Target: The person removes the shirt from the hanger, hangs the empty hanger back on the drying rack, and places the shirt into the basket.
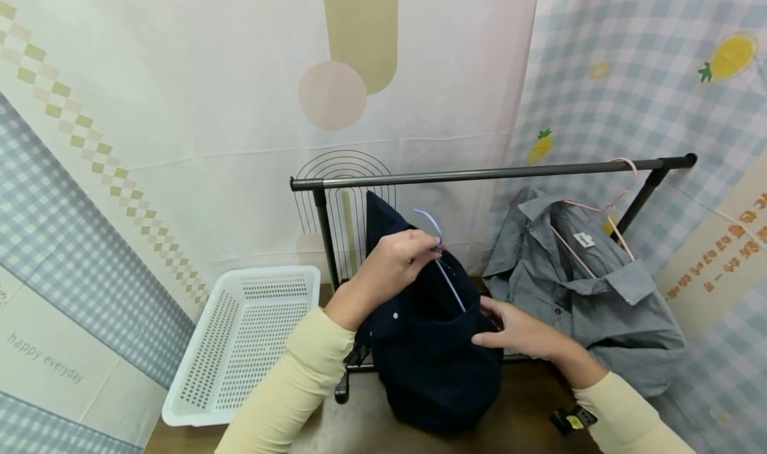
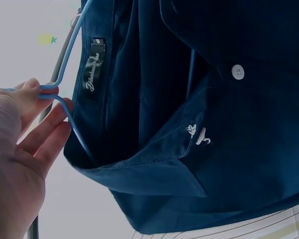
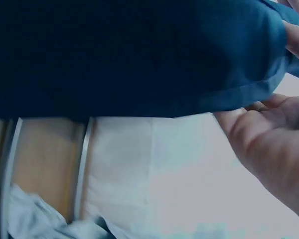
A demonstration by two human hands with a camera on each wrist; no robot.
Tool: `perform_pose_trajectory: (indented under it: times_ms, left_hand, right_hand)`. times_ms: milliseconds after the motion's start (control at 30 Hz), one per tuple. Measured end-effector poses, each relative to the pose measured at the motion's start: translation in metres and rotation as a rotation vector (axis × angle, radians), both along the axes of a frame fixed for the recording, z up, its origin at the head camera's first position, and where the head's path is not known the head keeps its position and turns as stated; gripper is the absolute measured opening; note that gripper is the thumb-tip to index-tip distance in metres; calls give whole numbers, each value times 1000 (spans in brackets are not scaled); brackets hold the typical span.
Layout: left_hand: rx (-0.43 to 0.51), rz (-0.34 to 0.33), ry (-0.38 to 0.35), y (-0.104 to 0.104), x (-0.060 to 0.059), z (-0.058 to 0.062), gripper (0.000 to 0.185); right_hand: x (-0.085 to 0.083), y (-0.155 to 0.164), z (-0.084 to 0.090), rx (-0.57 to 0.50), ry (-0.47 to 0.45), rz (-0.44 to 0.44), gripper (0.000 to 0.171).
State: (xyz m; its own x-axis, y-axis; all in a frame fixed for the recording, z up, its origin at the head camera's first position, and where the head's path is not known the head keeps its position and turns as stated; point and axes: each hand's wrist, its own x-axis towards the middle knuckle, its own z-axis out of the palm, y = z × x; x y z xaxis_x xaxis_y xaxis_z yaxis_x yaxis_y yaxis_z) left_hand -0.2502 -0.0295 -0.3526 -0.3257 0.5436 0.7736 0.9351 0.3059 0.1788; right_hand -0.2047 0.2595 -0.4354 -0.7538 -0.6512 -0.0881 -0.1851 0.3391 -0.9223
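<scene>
The left hand (image 1: 392,264) is pinching the neck of the light blue hanger (image 1: 440,257), fingers curled round the wire just under the hook; the hanger is sitting inside the navy shirt (image 1: 431,347), which is hanging from that grip in front of the clothes rail (image 1: 479,173), not yet on it; the right hand (image 1: 518,334) is gripping the shirt's fabric at the collar edge, thumb over the cloth, fingers tucked under it. By the look of it the hanger is going in but the collar is not yet squared up; hooking onto the bar remains. A grey shirt (image 1: 590,287) on a pink hanger (image 1: 605,204) is already hanging at the rail's right end; the bar between is bare, leaving good room; the white basket (image 1: 240,341) is standing low at the left, well apart.
</scene>
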Motion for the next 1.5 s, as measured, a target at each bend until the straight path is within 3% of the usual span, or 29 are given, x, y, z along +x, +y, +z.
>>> perform_pose_trajectory:
  times_ms: [200, 333, 433, 633, 767, 1000, 1500]
  left_hand:
    - [16, 34, 45, 7, -2, -2, 15]
    - [21, 73, 72, 14, -2, -4, 13]
    - [19, 109, 88, 18, -2, -5, 12]
    - [38, 178, 121, 23, 1, -6, 11]
    - [47, 222, 151, 27, 2, -6, 10]
    - [41, 224, 171, 32, 5, -5, 11]
    - [36, 217, 160, 38, 10, 6, 12]
  right_hand:
    - [7, 4, 19, 186, 140, -99, 83]
    - [18, 2, 35, 305, 280, -151, 87]
    - [25, -2, 42, 363, 424, -171, 81]
    - [25, -10, 42, 404, 754, -218, 47]
    - [23, -12, 39, 393, 880, -253, 44]
    - [23, -8, 38, 419, 992, -339, 39]
    - [15, 14, 59, 371, 1083, -439, 36]
